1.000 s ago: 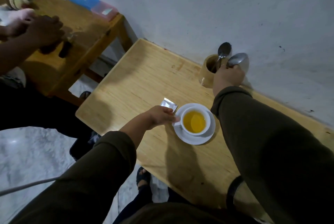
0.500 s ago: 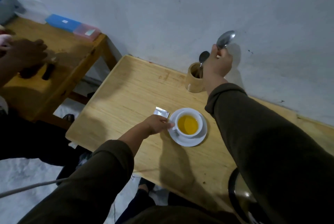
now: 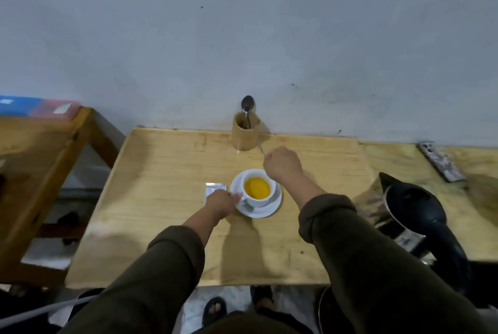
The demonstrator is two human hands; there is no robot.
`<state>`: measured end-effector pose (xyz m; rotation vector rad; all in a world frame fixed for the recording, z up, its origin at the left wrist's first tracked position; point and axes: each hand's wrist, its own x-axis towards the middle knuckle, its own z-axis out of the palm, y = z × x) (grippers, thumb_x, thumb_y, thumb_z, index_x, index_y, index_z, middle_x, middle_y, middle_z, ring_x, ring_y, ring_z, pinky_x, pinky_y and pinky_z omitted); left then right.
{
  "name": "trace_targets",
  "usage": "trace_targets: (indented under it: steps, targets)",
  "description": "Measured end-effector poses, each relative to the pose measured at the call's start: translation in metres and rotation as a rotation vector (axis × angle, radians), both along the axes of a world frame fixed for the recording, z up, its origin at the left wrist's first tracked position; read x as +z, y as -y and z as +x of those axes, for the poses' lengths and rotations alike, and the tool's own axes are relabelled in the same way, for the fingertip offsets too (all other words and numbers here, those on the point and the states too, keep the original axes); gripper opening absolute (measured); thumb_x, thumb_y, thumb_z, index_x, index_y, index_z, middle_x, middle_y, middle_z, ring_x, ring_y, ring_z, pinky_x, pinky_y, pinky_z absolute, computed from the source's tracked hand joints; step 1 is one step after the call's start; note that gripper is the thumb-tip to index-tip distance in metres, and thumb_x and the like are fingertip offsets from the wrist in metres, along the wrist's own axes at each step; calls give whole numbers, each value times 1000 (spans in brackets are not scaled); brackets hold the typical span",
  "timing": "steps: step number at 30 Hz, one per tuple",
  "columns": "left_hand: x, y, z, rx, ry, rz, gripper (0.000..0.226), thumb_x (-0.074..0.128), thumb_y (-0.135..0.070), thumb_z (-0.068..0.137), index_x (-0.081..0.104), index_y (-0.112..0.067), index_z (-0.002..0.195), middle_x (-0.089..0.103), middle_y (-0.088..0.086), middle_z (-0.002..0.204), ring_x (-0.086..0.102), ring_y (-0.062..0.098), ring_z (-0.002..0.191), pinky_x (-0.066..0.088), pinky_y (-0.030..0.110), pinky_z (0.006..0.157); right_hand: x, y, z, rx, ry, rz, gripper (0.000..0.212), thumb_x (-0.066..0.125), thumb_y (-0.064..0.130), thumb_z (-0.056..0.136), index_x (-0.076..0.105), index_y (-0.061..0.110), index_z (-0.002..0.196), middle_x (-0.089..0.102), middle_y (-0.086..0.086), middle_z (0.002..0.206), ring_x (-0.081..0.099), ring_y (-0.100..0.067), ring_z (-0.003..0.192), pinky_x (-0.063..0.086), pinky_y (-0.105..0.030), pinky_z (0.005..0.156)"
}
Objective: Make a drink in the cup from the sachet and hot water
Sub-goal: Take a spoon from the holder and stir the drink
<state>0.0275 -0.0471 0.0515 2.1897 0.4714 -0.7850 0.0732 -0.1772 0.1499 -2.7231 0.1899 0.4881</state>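
Note:
A white cup (image 3: 259, 193) of yellow-orange liquid stands on a white saucer (image 3: 265, 212) in the middle of the light wooden table (image 3: 161, 172). My left hand (image 3: 221, 202) grips the cup's handle at its left side. Just behind that hand lies a silver sachet (image 3: 214, 188), flat on the table. My right hand (image 3: 283, 163) is closed on a spoon (image 3: 260, 149) just above the cup's far right rim; only a thin piece of its handle shows behind the fist, and its bowl is hidden.
A bamboo holder (image 3: 245, 135) with another spoon (image 3: 247, 104) stands against the wall. A black electric kettle (image 3: 420, 212) sits at the right, a phone (image 3: 442, 161) beyond it. A second wooden table (image 3: 40, 150) with a blue box (image 3: 18, 105) stands left.
My right hand has come down from the holder by the wall with a spoon and now sits over the cup's rim. My left hand stays on the cup. The view has swung right.

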Motion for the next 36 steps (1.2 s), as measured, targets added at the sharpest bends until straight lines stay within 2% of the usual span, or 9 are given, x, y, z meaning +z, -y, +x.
trace_targets:
  steps: [3, 6, 9, 12, 21, 24, 27, 31, 36]
  targets:
    - [-3, -2, -4, 11, 29, -10, 58, 40, -45, 97, 55, -1, 131, 62, 14, 122, 57, 28, 115, 42, 30, 89, -6, 2, -22, -45, -117, -41, 29, 47, 14, 90, 42, 8, 62, 56, -10, 82, 54, -27, 75, 39, -29, 57]
    - [-5, -1, -7, 25, 58, -48, 50, 42, -37, 98, 62, 3, 119, 66, 17, 121, 60, 33, 114, 47, 35, 92, -12, 4, -36, -56, -136, -42, 17, 50, 16, 91, 57, 2, 95, 62, -16, 110, 60, -31, 92, 39, -29, 67]
    - [-2, 2, -13, -24, 70, -15, 48, 36, -36, 100, 61, -1, 122, 62, 17, 128, 56, 32, 120, 44, 35, 98, -15, 4, -45, -44, -122, -87, 30, 52, 18, 90, 53, 1, 115, 57, -17, 123, 58, -31, 109, 40, -30, 72]
    - [-3, 3, -12, -2, 71, -23, 47, 42, -37, 98, 63, -1, 119, 64, 16, 125, 58, 31, 117, 46, 34, 96, -16, 5, -46, -9, -105, -137, 28, 52, 16, 89, 54, 3, 114, 58, -16, 121, 59, -30, 108, 45, -32, 76]
    - [6, 10, -9, 203, 73, -129, 34, 53, -21, 93, 66, -1, 117, 66, 19, 123, 61, 33, 117, 44, 28, 79, -12, 15, -38, 81, -104, -146, 23, 58, 8, 85, 58, 5, 108, 66, -13, 109, 65, -29, 97, 44, -28, 66]
    - [8, 12, -11, 231, 84, -117, 33, 54, -20, 92, 66, -2, 117, 67, 18, 123, 62, 33, 117, 46, 29, 82, -12, 19, -30, 114, -57, -156, 14, 60, 13, 86, 59, 7, 99, 62, -14, 103, 59, -27, 86, 36, -24, 52]
    - [9, 15, -16, 212, 102, -72, 35, 51, -24, 94, 64, -6, 121, 65, 15, 126, 60, 31, 119, 47, 31, 90, -13, 24, -24, 42, 85, -49, 19, 59, 15, 87, 63, 5, 103, 63, -12, 112, 60, -27, 99, 45, -27, 66]
    - [10, 17, -20, 176, 112, -20, 39, 45, -31, 98, 60, -11, 128, 62, 11, 131, 56, 27, 120, 43, 31, 99, -16, 29, -25, -154, 193, 338, 16, 59, 9, 87, 71, 10, 96, 71, -8, 105, 62, -22, 102, 43, -22, 77]
    - [8, 19, -20, 189, 127, 4, 38, 45, -30, 97, 60, -11, 126, 62, 12, 129, 57, 27, 118, 45, 31, 96, -21, 31, -31, -103, 276, 418, 24, 53, 18, 94, 71, 11, 107, 73, -7, 107, 62, -20, 106, 35, -16, 84]
